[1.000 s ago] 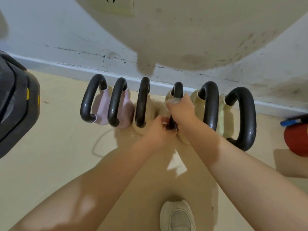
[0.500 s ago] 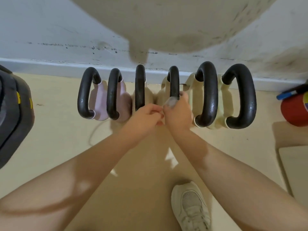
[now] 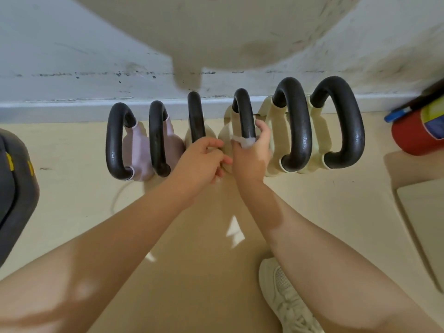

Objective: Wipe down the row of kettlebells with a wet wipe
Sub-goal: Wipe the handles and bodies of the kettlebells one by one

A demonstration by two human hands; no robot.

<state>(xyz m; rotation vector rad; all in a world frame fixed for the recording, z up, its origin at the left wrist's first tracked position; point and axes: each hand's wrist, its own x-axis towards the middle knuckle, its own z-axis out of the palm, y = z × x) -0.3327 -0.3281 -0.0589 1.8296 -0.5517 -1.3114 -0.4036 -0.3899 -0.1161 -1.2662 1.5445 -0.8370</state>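
Bare forearms, no sleeves, one shoe.
Left hand [image 3: 201,162] and right hand [image 3: 252,157] ungloved, without rings or watch; cream mesh sneaker [image 3: 286,299] with matching laces on one foot.

Six kettlebells [image 3: 242,116] stood in a row on the floor [image 3: 72,200] against the wall [image 3: 60,56]. The right hand [image 3: 251,155] wrapped a wipe [image 3: 245,141] round the fourth handle from the left; the left hand [image 3: 204,159] sat just left of it. A shoe [image 3: 286,299] stood nearer, right of centre
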